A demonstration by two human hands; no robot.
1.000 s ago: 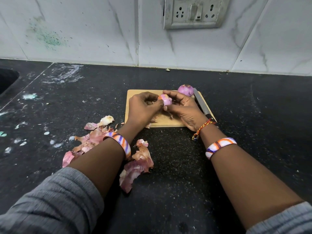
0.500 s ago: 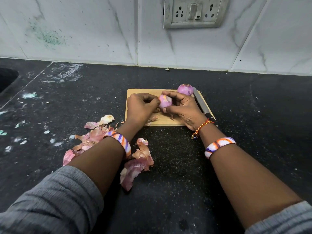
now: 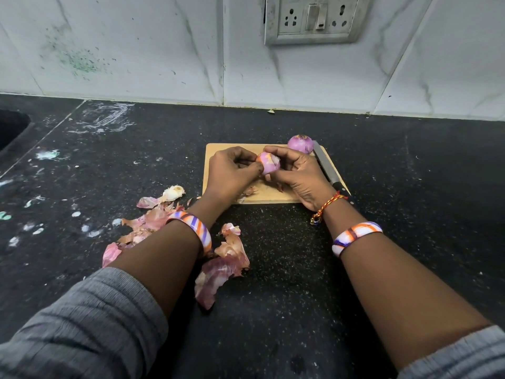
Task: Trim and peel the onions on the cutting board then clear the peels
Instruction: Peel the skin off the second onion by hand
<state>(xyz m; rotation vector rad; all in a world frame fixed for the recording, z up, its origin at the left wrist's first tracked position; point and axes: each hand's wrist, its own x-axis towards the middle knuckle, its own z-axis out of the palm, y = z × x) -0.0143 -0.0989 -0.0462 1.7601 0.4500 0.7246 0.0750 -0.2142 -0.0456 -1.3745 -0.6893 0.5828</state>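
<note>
Above a small wooden cutting board, both my hands hold a purple onion that still carries scraps of orange skin. My right hand cups it from the right, fingers curled round it. My left hand pinches at its left side with thumb and fingertips. A second, peeled onion sits at the board's far right corner. A knife lies along the board's right edge. A few small peel bits lie on the board under my left hand.
A heap of onion peels lies on the black counter left of the board, and more peels lie under my left forearm. A sink edge shows at the far left. A wall socket sits on the tiled wall.
The onion has turned a little between my hands and my left fingers have shifted their pinch on its skin. The board, knife and second onion have stayed put.
</note>
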